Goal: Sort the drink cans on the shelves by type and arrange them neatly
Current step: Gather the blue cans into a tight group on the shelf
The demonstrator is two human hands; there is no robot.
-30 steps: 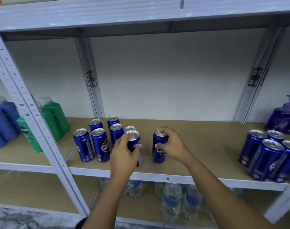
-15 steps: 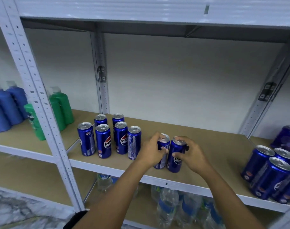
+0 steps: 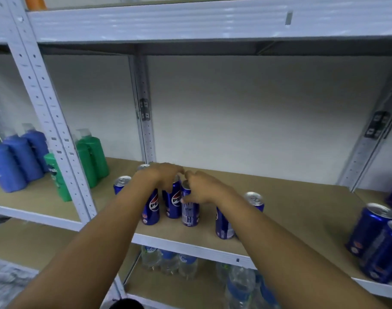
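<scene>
On the tan fibreboard shelf [image 3: 291, 208] of the pale grey metal rack, the tall slim blue aluminium drink cans [image 3: 173, 201] stood upright in a tight cluster at about seven o'clock from the shelf's middle, with two more of the same cans [image 3: 254, 200] just to the right behind the right forearm and a further group of blue cans [image 3: 369, 230] at three o'clock near the frame's edge. The left hand [image 3: 161, 177] reached over the cluster with its fingers curled down onto the top of a can in the back row; whether that grip truly closed on the rim could not be told. The right hand [image 3: 201, 188] held the front right can [image 3: 190, 210] near its top, thumb on the near wall and fingers round the far side. Such cans looked rigid if full, moderately heavy, smooth and somewhat slippery, and, being tall and narrow, likely to tip if pushed high up. The safest hold appeared to be round the upper body or the rim, and sliding them along the board seemed easier than lifting. Green and blue plastic bottles [image 3: 90, 157] stood at nine o'clock, beyond the upright post.
</scene>
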